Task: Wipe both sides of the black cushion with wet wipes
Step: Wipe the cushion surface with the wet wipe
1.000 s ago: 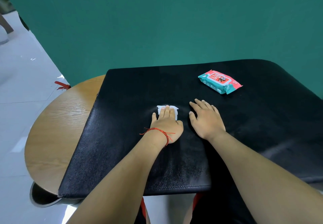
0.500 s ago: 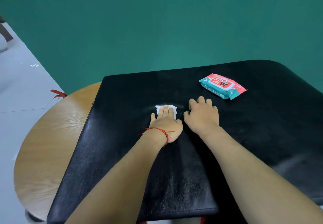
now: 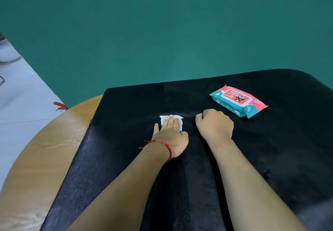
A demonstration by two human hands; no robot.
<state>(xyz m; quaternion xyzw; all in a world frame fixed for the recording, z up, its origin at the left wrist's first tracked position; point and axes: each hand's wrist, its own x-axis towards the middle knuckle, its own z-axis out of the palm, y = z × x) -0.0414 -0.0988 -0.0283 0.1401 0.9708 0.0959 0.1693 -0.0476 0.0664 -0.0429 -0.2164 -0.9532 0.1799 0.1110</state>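
A large black cushion (image 3: 126, 158) lies flat across a round wooden table (image 3: 45, 155). My left hand (image 3: 171, 133), with a red string at the wrist, presses a folded white wet wipe (image 3: 163, 119) flat onto the cushion with straight fingers. Only the wipe's far edges show past the fingertips. My right hand (image 3: 215, 124) rests on the cushion just to the right, its fingers curled under into a fist with nothing in it. A teal and red pack of wet wipes (image 3: 237, 101) lies on the cushion beyond the right hand.
A green wall (image 3: 162, 32) rises right behind the table. Grey tiled floor (image 3: 21, 93) lies to the left, with a small red scrap (image 3: 60, 106) by the table's far left edge. The cushion overhangs the table at the right and front.
My right hand's fingers have curled from flat into a fist. The left hand stays pressed on the wipe at about the same spot. The view has shifted closer and a little rightward.
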